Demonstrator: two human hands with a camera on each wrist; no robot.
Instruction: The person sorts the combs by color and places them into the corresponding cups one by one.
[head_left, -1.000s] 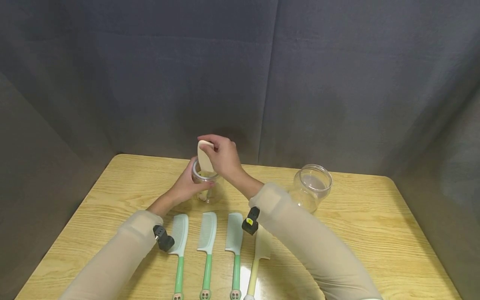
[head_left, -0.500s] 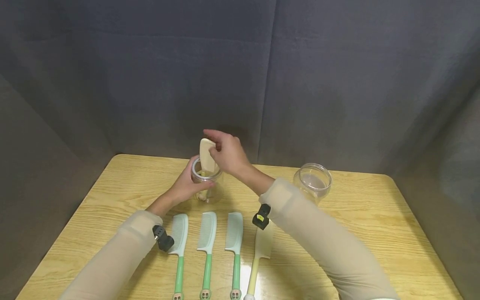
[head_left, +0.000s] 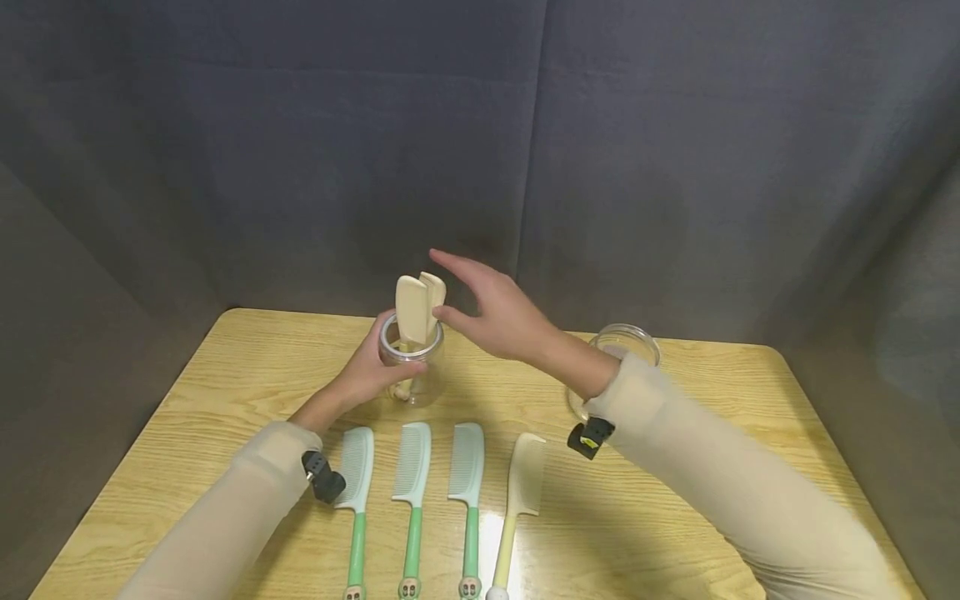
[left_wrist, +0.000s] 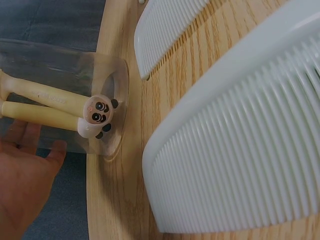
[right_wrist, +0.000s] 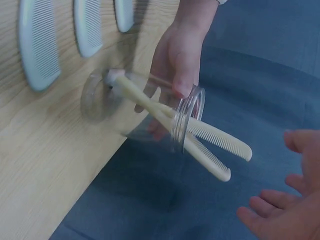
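Left hand (head_left: 367,371) clasped clear jar (head_left: 411,367), steadying it upright on bench (head_left: 750,433). Two cream combs (head_left: 416,308) stood handle-down inside jar. Right hand (head_left: 502,312) hovered beside jar, fingers spread, empty.

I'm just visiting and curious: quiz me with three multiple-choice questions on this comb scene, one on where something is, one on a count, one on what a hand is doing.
1. Where do the two cream combs stand?
A. In the clear jar the left hand grips
B. Flat on the table
C. In the far right jar

2. How many green-handled combs lie in the row on the table?
A. One
B. Three
C. Five

3. What is the right hand doing?
A. Gripping a comb
B. Pressing on the table
C. Spread open, holding nothing

Answers:
1. A: their handles sit inside the jar that the left hand grips, as the right wrist view shows.
2. B: three green handles lie side by side, next to one cream comb.
3. C: its fingers are straight and hold nothing beside the comb tops.
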